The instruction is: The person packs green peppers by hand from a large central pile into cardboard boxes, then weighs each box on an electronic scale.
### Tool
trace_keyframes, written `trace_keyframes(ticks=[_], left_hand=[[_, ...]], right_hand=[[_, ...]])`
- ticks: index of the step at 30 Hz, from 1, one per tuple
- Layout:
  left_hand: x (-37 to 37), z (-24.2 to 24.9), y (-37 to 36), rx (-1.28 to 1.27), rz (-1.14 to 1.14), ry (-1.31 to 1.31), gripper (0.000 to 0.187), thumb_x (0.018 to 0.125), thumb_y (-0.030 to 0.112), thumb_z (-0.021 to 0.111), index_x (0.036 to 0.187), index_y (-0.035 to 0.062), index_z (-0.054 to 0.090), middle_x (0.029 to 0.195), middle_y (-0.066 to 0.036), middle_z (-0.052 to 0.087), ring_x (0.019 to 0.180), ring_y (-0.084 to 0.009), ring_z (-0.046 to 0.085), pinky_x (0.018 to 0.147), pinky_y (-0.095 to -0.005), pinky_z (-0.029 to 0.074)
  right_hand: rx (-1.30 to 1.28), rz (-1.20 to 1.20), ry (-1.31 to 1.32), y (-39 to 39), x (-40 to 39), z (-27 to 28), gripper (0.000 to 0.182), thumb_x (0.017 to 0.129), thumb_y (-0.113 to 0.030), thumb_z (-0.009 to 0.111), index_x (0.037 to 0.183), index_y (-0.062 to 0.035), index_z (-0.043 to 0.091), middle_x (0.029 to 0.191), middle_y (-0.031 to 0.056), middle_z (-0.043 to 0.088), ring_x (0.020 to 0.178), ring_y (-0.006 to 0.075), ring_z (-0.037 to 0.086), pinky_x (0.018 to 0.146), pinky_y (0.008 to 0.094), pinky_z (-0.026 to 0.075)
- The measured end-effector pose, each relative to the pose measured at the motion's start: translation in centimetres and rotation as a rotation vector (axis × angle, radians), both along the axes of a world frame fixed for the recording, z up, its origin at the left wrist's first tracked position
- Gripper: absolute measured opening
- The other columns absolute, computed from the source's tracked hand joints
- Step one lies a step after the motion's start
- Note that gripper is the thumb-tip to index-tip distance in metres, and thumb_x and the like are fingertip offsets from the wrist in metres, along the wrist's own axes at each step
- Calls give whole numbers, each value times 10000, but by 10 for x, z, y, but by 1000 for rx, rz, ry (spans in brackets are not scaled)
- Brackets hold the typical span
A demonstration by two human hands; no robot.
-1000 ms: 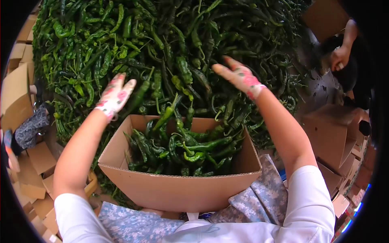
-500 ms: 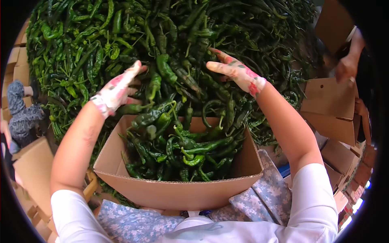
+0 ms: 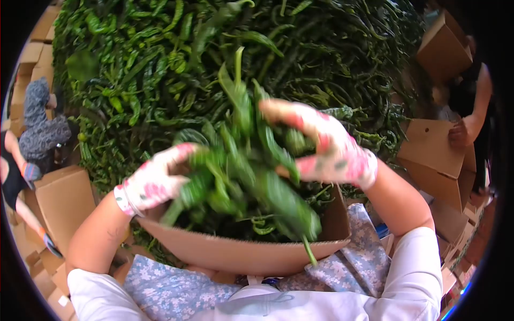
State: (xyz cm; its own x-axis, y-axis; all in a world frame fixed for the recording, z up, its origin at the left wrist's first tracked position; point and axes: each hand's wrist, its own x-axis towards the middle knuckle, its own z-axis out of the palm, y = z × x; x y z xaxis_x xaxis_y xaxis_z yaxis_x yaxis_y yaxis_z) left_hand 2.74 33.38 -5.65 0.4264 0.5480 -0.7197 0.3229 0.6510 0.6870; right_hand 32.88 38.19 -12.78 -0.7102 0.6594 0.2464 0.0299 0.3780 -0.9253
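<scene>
Between my two gloved hands is a loose bunch of long green peppers [image 3: 238,166], smeared by motion, above an open cardboard box [image 3: 230,249]. My left hand [image 3: 158,182], in a white flowered glove, curls against the bunch from the left, its fingertips partly hidden behind peppers. From the right, my right hand [image 3: 329,147] clasps the same bunch, thumb and fingers bent around its side. One large pepper hangs over the box's near rim, stem down. More peppers lie inside the box, mostly covered by the bunch.
A big heap of green peppers [image 3: 160,69] spreads beyond the box. At right, a person's hand [image 3: 463,131] touches another open carton [image 3: 433,144]. At left, people work beside a cardboard box [image 3: 67,206]. Flowered cloth [image 3: 166,281] lies below my box.
Both hands have come back from the heap toward me, bringing a bunch of peppers over the box. The co-worker's hand at right has moved down onto the carton.
</scene>
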Motion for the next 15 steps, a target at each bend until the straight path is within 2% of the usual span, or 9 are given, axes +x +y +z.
trace_keyframes(ticks=[1,2,3,4,8,10,12,14,15], left_hand=[[-1,12,-5,118,-275,111,541,825,200,615,1307,22,445,1236,-118,548,1127,-212,529,966,-333,412],[-4,21,-11,230,-553,225,534,838,238,595,1305,22,451,1249,-145,542,1134,-243,534,967,-343,413],[-7,21,-22,333,-674,180,536,856,306,555,1309,35,458,1276,-199,515,1141,-315,531,975,-369,408],[-12,22,-34,325,-750,225,542,865,318,537,1332,60,442,1276,-211,514,1130,-342,531,973,-378,404],[-11,42,-69,274,-718,259,543,881,344,514,1354,93,426,1215,-222,551,1085,-338,554,950,-375,415],[-14,49,-93,300,-720,275,528,894,356,494,1353,103,431,1124,-223,594,1033,-337,576,926,-394,432],[-16,53,-114,273,-730,317,471,914,363,483,1313,115,476,1169,-197,578,1053,-328,569,938,-387,437],[-18,57,-140,506,-747,363,396,926,358,447,1153,62,580,1030,-190,626,970,-341,590,867,-404,464],[-12,66,-151,468,-771,429,437,939,373,390,952,12,635,891,-192,639,887,-357,597,803,-414,470]], right_hand=[[240,23,-122,-8,-2,17,751,669,-122,749,1344,-69,423,1054,105,571,930,259,585,789,318,512],[221,103,-202,-21,-5,33,758,639,-151,755,1329,-89,448,959,111,573,877,284,581,723,336,529],[308,131,-219,-32,-10,37,801,596,-168,757,1331,-122,445,858,82,542,803,275,573,624,358,521],[252,182,-322,-41,-10,43,769,620,-162,754,1323,-125,444,872,84,547,800,274,579,650,349,519],[-2,167,-301,-58,-13,49,687,667,-185,754,1281,-102,456,985,121,583,872,290,603,737,346,504],[37,191,-369,-68,-17,63,690,657,-183,763,1270,-86,462,1011,139,592,886,307,608,740,357,510],[126,226,-364,-79,-22,76,705,635,-186,781,1254,-59,470,1041,167,596,892,326,612,740,372,515],[193,253,-342,-89,-35,91,708,605,-187,800,1219,-13,492,1043,190,611,919,350,614,747,386,519],[193,237,-392,-103,-41,101,713,585,-183,809,1205,-8,502,1041,183,618,931,347,615,762,385,520]])
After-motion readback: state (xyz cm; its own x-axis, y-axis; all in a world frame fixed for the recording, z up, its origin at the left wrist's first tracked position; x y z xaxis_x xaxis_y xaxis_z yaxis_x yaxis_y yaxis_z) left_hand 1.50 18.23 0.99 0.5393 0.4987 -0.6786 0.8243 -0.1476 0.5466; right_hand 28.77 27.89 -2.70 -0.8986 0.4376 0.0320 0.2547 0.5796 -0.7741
